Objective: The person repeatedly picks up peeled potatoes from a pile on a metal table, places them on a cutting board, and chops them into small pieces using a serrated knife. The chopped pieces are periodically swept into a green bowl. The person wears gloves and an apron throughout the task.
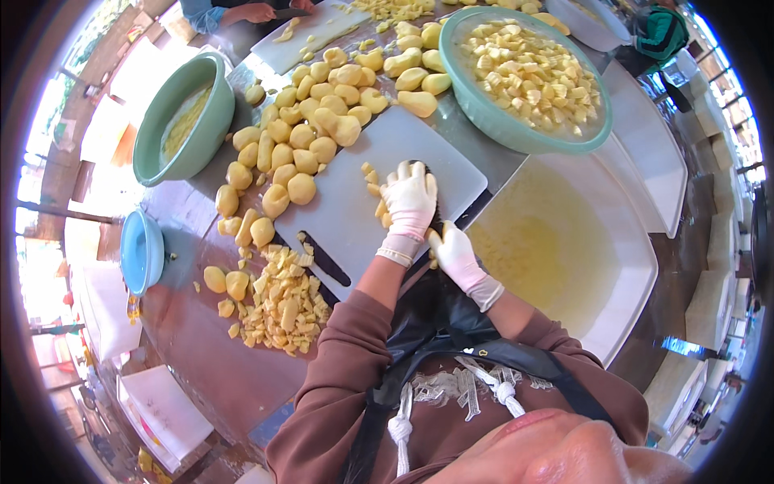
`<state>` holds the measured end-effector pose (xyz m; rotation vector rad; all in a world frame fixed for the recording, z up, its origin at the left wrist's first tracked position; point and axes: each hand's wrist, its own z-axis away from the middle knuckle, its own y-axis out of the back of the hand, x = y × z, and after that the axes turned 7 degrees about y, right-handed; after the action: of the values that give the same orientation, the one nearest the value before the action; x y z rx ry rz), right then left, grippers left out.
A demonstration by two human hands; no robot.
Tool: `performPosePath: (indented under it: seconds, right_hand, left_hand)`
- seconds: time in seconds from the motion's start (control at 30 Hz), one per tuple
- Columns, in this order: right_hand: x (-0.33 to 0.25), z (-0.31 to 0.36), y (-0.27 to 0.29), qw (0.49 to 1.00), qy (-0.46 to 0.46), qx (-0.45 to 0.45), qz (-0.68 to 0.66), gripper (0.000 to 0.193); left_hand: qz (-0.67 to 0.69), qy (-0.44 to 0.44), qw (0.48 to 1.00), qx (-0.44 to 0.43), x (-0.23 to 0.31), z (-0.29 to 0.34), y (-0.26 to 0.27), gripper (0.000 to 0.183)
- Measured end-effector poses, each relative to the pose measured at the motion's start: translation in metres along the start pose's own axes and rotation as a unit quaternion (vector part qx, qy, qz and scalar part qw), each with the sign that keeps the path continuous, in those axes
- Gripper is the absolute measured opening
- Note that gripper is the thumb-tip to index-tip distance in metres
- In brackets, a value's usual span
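Observation:
On the white cutting board (347, 185), my left hand (409, 198) in a white glove presses down with its fingers bent and close together. What lies under its palm is hidden. Several cut potato pieces (371, 177) lie beside its left edge. Close along its right side runs the dark blade of a knife (438, 214), mostly covered. Nearer to me, at the board's right edge, my right hand (457, 256), also gloved, is closed round the knife's handle end, which its fingers hide. Whole peeled potatoes (302, 189) are heaped at the board's far left side.
Chopped potato pieces (284, 302) are piled left of the board. A green basin (524, 141) of cut potatoes stands far right, above a white tub (617, 323) of cloudy yellowish water. Another green basin (149, 145) and a blue basin (141, 254) are left. Across the table, a person's hand (258, 12) works.

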<state>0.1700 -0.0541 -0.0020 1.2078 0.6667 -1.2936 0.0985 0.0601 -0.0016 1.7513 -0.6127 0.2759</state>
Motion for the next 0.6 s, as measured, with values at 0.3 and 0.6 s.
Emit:
performPosePath:
  seconds: [0.3,0.6]
  right_hand:
    - [-0.004,-0.021,-0.015,0.993,0.084,0.002,0.084,0.033]
    - [-0.056,-0.035,0.005,0.977,0.159,0.093,0.109,0.028]
  left_hand:
    - [0.167,0.090,0.979,0.069,-0.014,-0.015,0.005,0.021]
    - [0.220,0.005,0.965,0.143,0.032,-0.062,0.038,0.019]
